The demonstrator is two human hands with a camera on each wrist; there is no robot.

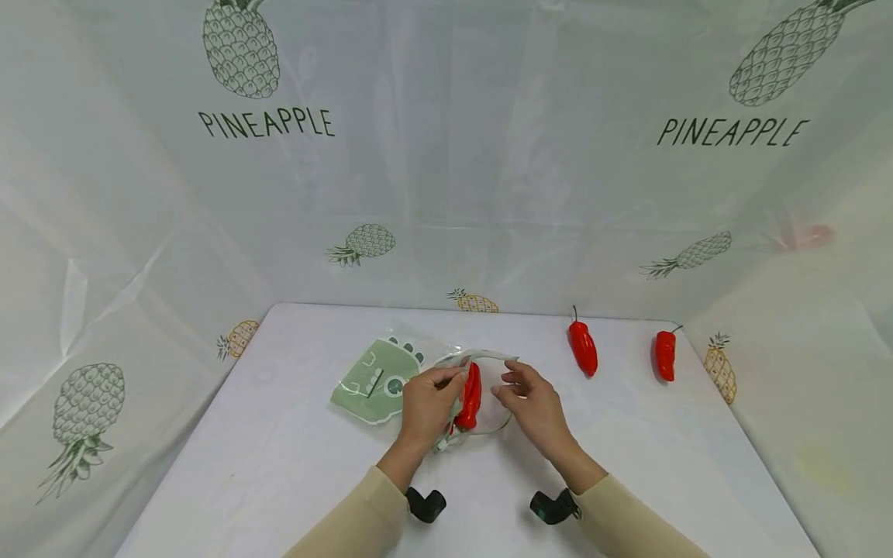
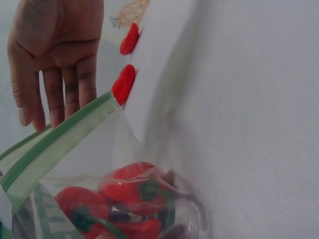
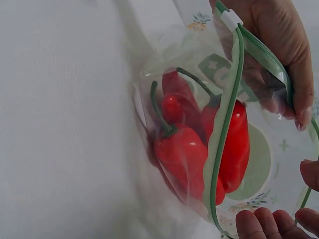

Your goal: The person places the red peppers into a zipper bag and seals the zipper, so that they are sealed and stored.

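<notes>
My sleeves (image 1: 363, 519) sit lowest in the head view, forearms angled in over the white table (image 1: 279, 465). My left hand (image 1: 427, 403) pinches one side of a clear zip bag (image 1: 481, 391) at its green-striped mouth; the right-wrist view shows those fingers (image 3: 279, 55) curled round the edge just beside the white slider (image 3: 231, 19). My right hand (image 1: 533, 403) is at the opposite side of the mouth, fingertips (image 3: 264, 224) against the strip, but whether they pinch it or only touch it I cannot tell. Inside the bag: red peppers (image 3: 199, 144) with green stems, packed against each other (at least three, count unsure). The bag lies mid-table, close in front of me. Just left of it, touching or overlapping, a second bag with a green print (image 1: 373, 380). Well apart, toward the far right edge, two loose red peppers: one (image 1: 582, 347) nearer centre, one (image 1: 666, 354) nearer the corner. Pineapple-print sheeting (image 1: 446, 155) behind
</notes>
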